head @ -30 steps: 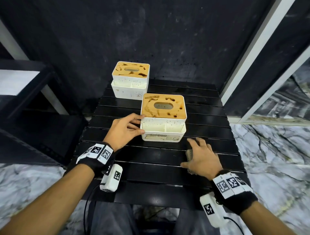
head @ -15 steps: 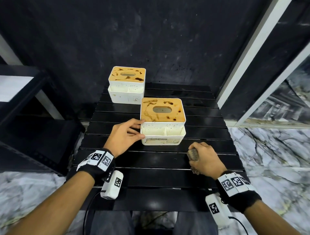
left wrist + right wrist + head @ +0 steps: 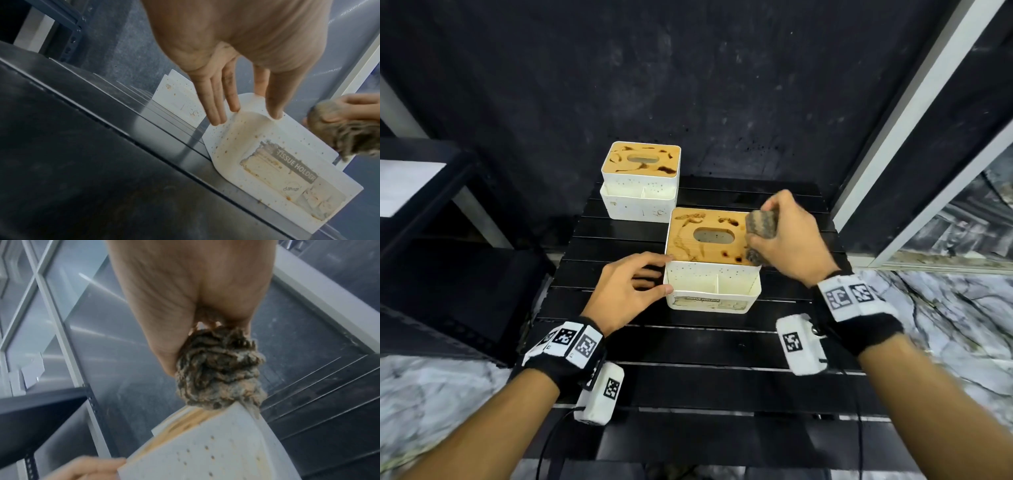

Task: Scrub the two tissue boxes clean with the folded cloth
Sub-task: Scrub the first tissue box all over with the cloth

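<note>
cloth point(image 3: 762, 228) up off the worktop point(image 3: 688, 342), now clenched in right hand point(image 3: 787, 243) fingers at near tissue box point(image 3: 710, 270) lid's right edge; left hand point(image 3: 628, 291) fingers straight, bracing its side. scrubbing about to start; far box point(image 3: 640, 195) still stained.

The right hand point(image 3: 191, 296) grips a wadded, brown-and-grey stained cloth point(image 3: 218, 369), whose lower end touches the top corner of a white speckled plastic tissue box point(image 3: 205, 456) with a wooden lid. Fingers of the left hand point(image 3: 90, 469) touch the box's near-left edge. Black slatted tabletop point(image 3: 329, 394) lies beyond.

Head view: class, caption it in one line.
Left hand steadies near tissue box; right hand brings cloth onto its stained lid.
</note>
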The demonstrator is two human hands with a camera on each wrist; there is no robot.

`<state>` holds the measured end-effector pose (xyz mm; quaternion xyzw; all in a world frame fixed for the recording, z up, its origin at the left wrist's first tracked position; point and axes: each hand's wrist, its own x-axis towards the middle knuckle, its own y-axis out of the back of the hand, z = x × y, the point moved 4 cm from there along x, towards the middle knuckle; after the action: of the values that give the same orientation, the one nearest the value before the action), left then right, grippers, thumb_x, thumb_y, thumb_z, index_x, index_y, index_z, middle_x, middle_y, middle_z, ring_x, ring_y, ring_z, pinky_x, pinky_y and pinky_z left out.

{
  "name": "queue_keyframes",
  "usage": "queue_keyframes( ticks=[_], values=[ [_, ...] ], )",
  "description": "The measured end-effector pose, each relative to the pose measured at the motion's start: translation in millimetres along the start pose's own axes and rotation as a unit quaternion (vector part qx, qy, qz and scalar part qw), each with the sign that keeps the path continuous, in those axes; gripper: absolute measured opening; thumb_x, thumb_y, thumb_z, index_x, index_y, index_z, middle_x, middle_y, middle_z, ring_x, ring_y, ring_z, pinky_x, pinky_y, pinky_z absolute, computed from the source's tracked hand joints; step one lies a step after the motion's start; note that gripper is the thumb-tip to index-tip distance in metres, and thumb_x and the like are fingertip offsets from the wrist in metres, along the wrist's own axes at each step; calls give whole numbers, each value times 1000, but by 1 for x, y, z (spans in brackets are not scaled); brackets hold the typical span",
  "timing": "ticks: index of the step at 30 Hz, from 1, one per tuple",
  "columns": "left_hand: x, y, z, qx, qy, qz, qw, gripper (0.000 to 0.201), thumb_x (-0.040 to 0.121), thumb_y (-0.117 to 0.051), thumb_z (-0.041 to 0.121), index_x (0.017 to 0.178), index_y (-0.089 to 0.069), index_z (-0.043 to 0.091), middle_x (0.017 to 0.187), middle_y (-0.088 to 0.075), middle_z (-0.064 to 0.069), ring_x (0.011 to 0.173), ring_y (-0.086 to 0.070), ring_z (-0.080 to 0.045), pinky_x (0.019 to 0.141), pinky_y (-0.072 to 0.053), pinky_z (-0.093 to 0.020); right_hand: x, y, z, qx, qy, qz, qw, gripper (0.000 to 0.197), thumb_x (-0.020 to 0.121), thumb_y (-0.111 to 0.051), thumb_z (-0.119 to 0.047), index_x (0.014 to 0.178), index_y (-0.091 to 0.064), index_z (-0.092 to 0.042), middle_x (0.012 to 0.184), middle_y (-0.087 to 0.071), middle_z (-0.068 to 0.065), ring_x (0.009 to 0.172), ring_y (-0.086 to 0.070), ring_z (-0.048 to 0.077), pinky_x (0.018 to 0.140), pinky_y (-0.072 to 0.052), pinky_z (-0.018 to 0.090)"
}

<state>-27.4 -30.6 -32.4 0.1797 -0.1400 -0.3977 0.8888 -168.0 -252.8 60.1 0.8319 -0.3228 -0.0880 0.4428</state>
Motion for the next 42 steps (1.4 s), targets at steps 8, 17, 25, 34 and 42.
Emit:
queue_keyframes(
  ticks=[8,17,25,34,42],
  values=[
    [54,-3,19,-30,-3,88,996,51,95,-66,21,142,-51,34,138,-56,5,131,-50,-7,112,-42,-35,-10,-56,7,-155,54,5,986,59,96,-39,-44,146,-30,-14,159,-8,2,146,-2,23,113,-22,44],
    [72,-42,20,3,80,115,990,73,93,-71,24,155,-32,20,149,-41,-5,136,-40,-14,114,-31,-26,-12,-59,12,-89,61,3,994,46,98,-41,-36,138,-36,-15,157,-20,5,144,-12,29,115,-20,40],
    [72,-45,18,-13,100,145,984,68,90,-72,13,150,-40,16,147,-43,-5,122,-40,-4,104,-30,-17,-23,-61,11,-148,63,13,987,54,97,-35,-41,145,-34,-15,159,-12,5,146,-3,26,114,-20,40],
    [65,-47,21,-34,107,187,976,63,88,-73,10,145,-47,15,145,-46,-8,135,-45,-20,108,-33,-22,28,-66,18,-142,46,-36,988,55,99,-29,-39,147,-28,-13,157,-18,11,145,-9,30,116,-19,47],
    [65,-49,20,-30,105,192,975,64,89,-72,12,147,-45,13,146,-46,-8,136,-44,-20,106,-28,-17,-23,-73,31,-175,108,-46,978,64,95,-12,-49,145,-31,-14,153,-29,4,144,-18,24,117,-21,41]
  ],
)
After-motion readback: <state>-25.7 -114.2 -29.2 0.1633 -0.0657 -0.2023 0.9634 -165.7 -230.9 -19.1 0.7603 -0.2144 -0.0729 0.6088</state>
